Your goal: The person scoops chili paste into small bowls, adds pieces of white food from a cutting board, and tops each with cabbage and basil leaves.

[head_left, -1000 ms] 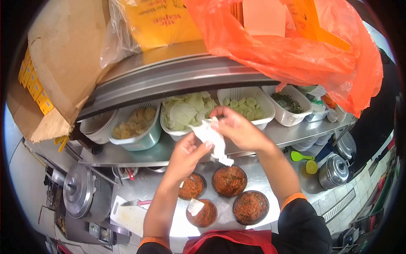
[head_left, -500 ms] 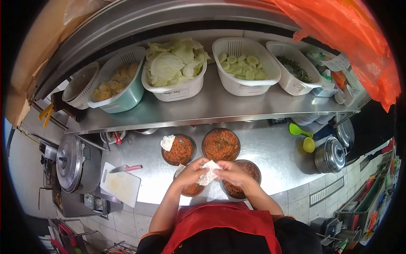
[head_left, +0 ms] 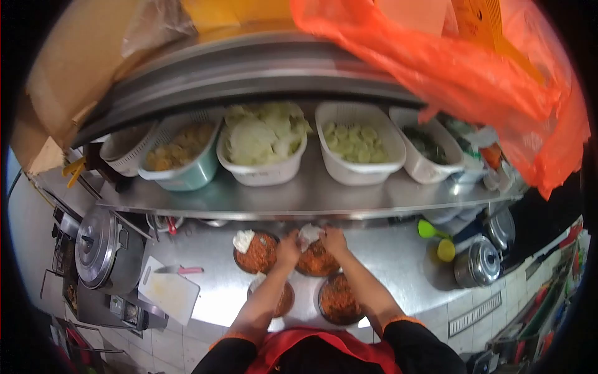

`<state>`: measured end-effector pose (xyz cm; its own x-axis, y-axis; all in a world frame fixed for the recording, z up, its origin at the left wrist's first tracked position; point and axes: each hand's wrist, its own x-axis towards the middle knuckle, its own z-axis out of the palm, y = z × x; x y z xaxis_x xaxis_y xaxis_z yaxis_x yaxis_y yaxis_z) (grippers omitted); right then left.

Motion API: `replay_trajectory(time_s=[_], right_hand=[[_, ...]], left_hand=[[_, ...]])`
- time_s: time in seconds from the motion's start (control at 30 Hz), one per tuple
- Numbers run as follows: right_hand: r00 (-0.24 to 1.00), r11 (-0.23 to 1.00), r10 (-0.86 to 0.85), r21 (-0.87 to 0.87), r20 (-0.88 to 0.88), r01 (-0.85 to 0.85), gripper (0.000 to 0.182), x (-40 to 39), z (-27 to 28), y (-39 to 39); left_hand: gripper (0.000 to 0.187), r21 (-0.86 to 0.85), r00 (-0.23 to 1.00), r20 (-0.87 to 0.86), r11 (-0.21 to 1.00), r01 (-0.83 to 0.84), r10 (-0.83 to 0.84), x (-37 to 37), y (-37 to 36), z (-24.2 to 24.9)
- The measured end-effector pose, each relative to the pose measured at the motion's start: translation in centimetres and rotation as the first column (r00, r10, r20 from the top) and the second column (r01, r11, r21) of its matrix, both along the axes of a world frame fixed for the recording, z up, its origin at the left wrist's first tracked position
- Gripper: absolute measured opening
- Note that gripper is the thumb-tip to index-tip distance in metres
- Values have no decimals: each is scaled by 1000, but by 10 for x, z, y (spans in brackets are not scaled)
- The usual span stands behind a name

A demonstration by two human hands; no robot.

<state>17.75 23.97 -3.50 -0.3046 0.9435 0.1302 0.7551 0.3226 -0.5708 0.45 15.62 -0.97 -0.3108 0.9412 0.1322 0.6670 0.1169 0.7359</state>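
— Since half a second ago, both hands have gone forward from the near bowls to the far middle bowl [head_left: 316, 260], carrying the white wrapper [head_left: 309, 234] with them, and the camera has tipped up, so the orange plastic bag [head_left: 473, 81] fills the upper right again.

— What do the hands do in the head view?

— Left hand [head_left: 288, 247] and right hand [head_left: 335, 240] sit side by side at the middle of the frame, fingers pinched on the white wrapper, which lies at the bowl's far rim. The blur hides how tightly.

— And the other bowls?

— Four bowls of reddish paste stand on the steel counter [head_left: 398, 249]. The left one [head_left: 256, 252] carries a white wrapper [head_left: 243, 239] on its far edge. Two nearer ones [head_left: 339, 299] lie partly under the forearms.

— Around them?

— Left of centre lie a white cutting board [head_left: 168, 292] and a pink-handled knife [head_left: 180, 270]. On the shelf above stand baskets of cabbage [head_left: 261, 134] and sliced cucumber [head_left: 356, 140].
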Motion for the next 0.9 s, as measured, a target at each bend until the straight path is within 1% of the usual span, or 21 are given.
replay_trajectory(time_s=[0.03, 0.07, 0.1, 0.13, 0.17, 0.2, 0.23, 0.3, 0.33, 0.37, 0.4, 0.43, 0.47, 0.5, 0.53, 0.6, 0.63, 0.73, 0.83, 0.87, 0.9], right_hand=[[990, 997, -26, -69, 136, 36, 30, -1, 14, -5], [963, 988, -44, -129, 267, 80, 29, -2, 38, -17], [947, 997, -37, -54, 318, 57, 27, -2, 38, -26], [962, 992, 36, -126, 270, -2, 34, 6, 50, -39], [821, 904, 282, -423, 496, -55, 44, 8, 121, -56], [827, 808, 482, -512, 289, -292, 45, 13, 167, -62], [760, 657, 647, -550, 60, -516, 45, 20, 206, -69], [607, 374, 697, -529, -381, -761, 26, 24, 308, -75], [612, 513, 716, -342, -336, -787, 21, 21, 345, -72], [625, 616, 727, -132, -285, -776, 17, 13, 375, -64], [756, 780, 624, 98, -198, -618, 11, -4, 403, -53], [856, 820, 511, 347, -84, -455, 16, -23, 416, -27], [956, 873, 292, 413, -14, -261, 30, -46, 434, -10], [953, 940, 143, 265, 266, -214, 44, -66, 453, 9], [964, 803, 62, 560, 260, -203, 48, -83, 425, 39], [979, 584, 41, 791, 200, -186, 52, -105, 385, 88], [981, 586, 93, 787, 168, -191, 53, -109, 384, 102], [958, 790, 281, 581, -60, -195, 45, -101, 414, 78], [861, 948, 315, 174, -400, -266, 35, -67, 469, 3], [814, 952, 275, 28, -512, -305, 33, -55, 473, -10], [648, 842, 356, -70, -673, -535, 29, -43, 459, -6]], left_hand=[[26, 56, 992, -100, 996, -73, 79, 10, -8, 7], [27, 57, 964, -255, 997, -55, 68, 14, -18, 21], [29, 57, 911, -407, 997, -42, 62, 12, -27, 39], [30, 65, 944, -329, 996, 64, -39, 4, -37, 48], [31, 78, 956, -250, 981, 177, -152, -3, -43, 72], [26, 103, 948, -59, 943, 316, -312, -11, -51, 99], [21, 141, 873, 130, 880, 453, -470, -19, -64, 136], [19, 379, 885, -198, 800, 465, -420, -42, -66, 191], [18, 483, 871, -339, 729, 485, -355, -49, -63, 222], [24, 495, 882, -415, 758, 425, -224, -53, -61, 265], [29, 513, 870, -485, 778, 364, -87, -57, -51, 303], [38, 506, 837, -547, 799, 324, 7, -64, -32, 324], [48, 504, 790, -605, 816, 284, 99, -70, -19, 337], [51, 478, 793, -606, 827, 297, 65, -75, -9, 340], [55, 455, 795, -605, 834, 310, 35, -82, 3, 339], [61, 369, 779, -626, 871, 325, -25, -86, 3, 346], [61, 358, 796, -600, 866, 350, -74, -90, -3, 350], [61, 370, 842, -501, 830, 417, -199, -108, -13, 351], [61, 590, 921, -102, 722, 361, -377, -120, -17, 356], [62, 642, 919, -120, 677, 361, -376, -120, -21, 359], [61, 633, 842, 85, 682, 367, -532, -112, -26, 355]])
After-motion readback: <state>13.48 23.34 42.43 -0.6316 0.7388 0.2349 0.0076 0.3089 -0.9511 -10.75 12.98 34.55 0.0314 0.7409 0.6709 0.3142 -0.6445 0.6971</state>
